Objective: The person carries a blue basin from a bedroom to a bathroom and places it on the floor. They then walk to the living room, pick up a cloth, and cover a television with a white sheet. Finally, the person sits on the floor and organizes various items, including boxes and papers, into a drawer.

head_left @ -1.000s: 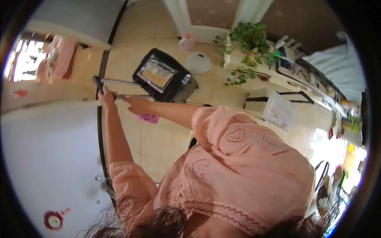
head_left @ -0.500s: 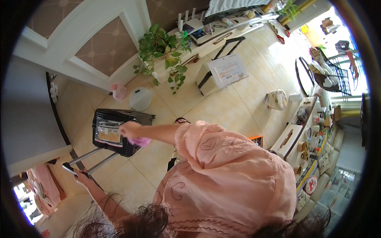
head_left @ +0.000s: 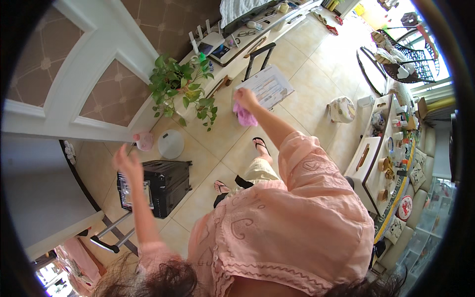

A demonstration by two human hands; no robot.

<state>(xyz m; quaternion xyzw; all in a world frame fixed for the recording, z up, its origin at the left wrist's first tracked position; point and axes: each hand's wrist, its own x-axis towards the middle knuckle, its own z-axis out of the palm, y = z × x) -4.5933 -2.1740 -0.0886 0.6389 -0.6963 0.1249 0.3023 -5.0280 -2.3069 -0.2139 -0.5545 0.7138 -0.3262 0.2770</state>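
Note:
A crumpled pink cloth (head_left: 246, 117) hangs from my right hand (head_left: 247, 99), whose fingers are closed on it. That hand is in front of a pale suitcase (head_left: 271, 88) with a printed sheet on its face and a black pull handle raised. I cannot tell whether the cloth touches the suitcase. My left hand (head_left: 129, 167) is up in the air by the black suitcase (head_left: 166, 188), partly covering it. Its fingers look apart and hold nothing, though motion blurs them a little. The black suitcase's long handle (head_left: 105, 244) is pulled out, with nobody gripping it.
A round white scale (head_left: 171, 144) and a pink bottle (head_left: 143, 140) lie beyond the black suitcase. A leafy plant (head_left: 183, 91) trails over a low cabinet. To the right are a round stool (head_left: 342, 110), a cluttered coffee table (head_left: 361, 161) and a rocking chair (head_left: 403, 59).
My left hand has let go of the black suitcase's handle and risen. My right hand has carried the pink cloth from the black suitcase across to the pale one.

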